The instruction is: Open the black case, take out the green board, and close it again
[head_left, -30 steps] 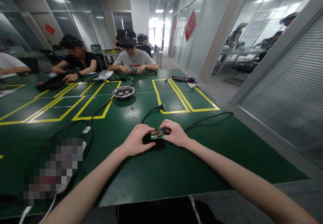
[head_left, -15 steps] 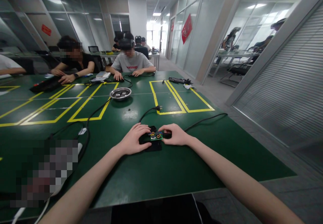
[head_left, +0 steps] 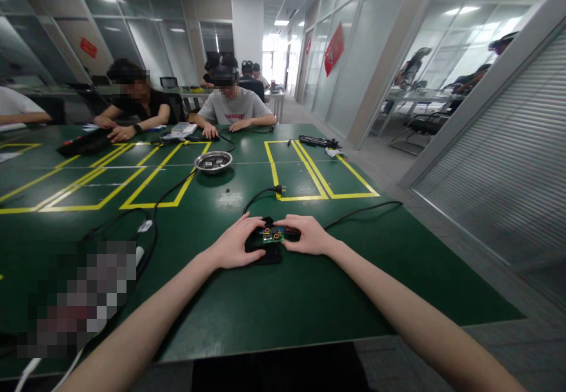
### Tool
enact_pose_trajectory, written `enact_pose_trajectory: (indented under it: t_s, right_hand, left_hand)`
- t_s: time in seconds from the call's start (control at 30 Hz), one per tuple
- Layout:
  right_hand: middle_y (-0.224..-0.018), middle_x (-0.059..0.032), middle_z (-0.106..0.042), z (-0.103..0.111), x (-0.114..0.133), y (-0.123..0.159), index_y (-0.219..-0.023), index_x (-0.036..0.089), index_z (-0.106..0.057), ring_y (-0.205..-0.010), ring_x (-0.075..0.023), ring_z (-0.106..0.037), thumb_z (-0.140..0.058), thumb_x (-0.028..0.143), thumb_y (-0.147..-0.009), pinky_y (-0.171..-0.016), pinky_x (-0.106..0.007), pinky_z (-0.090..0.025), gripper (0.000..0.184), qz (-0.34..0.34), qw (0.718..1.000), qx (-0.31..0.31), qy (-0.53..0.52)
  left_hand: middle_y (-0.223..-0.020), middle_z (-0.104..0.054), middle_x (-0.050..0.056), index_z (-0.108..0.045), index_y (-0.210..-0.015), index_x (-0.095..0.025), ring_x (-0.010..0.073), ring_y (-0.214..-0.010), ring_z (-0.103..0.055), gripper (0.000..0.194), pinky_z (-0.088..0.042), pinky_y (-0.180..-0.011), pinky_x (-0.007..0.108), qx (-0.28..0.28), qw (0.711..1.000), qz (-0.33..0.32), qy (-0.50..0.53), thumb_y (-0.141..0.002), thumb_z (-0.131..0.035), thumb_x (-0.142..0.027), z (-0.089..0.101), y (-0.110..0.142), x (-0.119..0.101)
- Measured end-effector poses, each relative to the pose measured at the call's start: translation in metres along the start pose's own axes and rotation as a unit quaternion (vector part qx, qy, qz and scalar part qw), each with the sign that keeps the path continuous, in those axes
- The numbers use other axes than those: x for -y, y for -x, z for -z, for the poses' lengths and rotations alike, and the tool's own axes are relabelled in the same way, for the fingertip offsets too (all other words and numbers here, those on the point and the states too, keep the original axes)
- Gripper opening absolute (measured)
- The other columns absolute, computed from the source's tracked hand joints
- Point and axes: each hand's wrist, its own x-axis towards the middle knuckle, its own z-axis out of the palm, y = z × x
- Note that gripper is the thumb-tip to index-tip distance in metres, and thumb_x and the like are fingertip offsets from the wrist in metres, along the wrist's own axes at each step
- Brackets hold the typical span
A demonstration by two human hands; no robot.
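Note:
A small green circuit board [head_left: 273, 235] with copper-coloured coils sits between my two hands, just over the green table. My right hand [head_left: 308, 234] is closed on the board's right end, thumb and fingers at its edges, and part of a dark piece shows inside the grip. Beneath and left of the board lies a black plastic casing [head_left: 270, 256]. My left hand [head_left: 234, 243] curls round the casing's left side, with the thumb along its near part and the fingers at the far edge. The palm hides some of the casing.
Beyond my hands lies a black cable with a plug [head_left: 278, 189]. A metal bowl [head_left: 213, 162] holds small metal parts. Yellow tape [head_left: 354, 195] marks the green tabletop [head_left: 309, 315]. A blurred-out object [head_left: 88, 292] is at left. Across the table sit co-workers [head_left: 232, 106].
The view has shifted slightly, so the room appears a little further right. My right fingers have shifted slightly on the board. Both hands stay at the board and casing.

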Motion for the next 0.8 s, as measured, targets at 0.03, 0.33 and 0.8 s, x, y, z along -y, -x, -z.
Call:
enact_pose_trajectory:
  t_s: [0.03, 0.33, 0.8]
  right_hand:
    - [-0.092, -0.0048, -0.072, 0.0, 0.0, 0.0, -0.123, 0.019, -0.073, -0.078, -0.0182, -0.067, -0.073, 0.026, -0.081, -0.072, -0.027, -0.051, 0.042, 0.004, 1.0, 0.007, 0.01]
    - [-0.094, -0.0043, -0.073, 0.002, 0.005, 0.0, -0.128, 0.019, -0.07, -0.079, -0.0182, -0.068, -0.076, 0.026, -0.08, -0.073, -0.028, -0.051, 0.049, -0.009, 0.999, 0.032, 0.011]
    - [-0.111, -0.0103, -0.079, 0.004, 0.017, -0.005, -0.13, 0.019, -0.072, -0.092, -0.0244, -0.075, -0.076, 0.036, -0.081, -0.082, -0.034, -0.056, 0.051, -0.073, 0.994, 0.045, 0.064]
  left_hand:
    - [-0.144, -0.064, 0.016, -0.054, -0.139, -0.02, 0.0334, -0.138, -0.057, 0.06, -0.026, -0.128, 0.061, 0.001, 1.0, -0.003, -0.003, -0.085, -0.075, -0.035, 0.0, 0.0, 0.0]
    - [-0.137, -0.068, 0.013, -0.065, -0.126, -0.023, 0.0316, -0.133, -0.057, 0.034, -0.045, -0.114, 0.053, -0.035, 0.999, 0.001, 0.011, -0.094, -0.065, -0.034, 0.01, 0.002, -0.007]
    - [-0.093, -0.075, 0.005, -0.074, -0.105, -0.02, 0.0182, -0.076, -0.069, 0.024, -0.053, -0.069, 0.027, -0.017, 0.998, 0.055, 0.002, -0.1, -0.055, -0.033, 0.017, 0.007, -0.002]
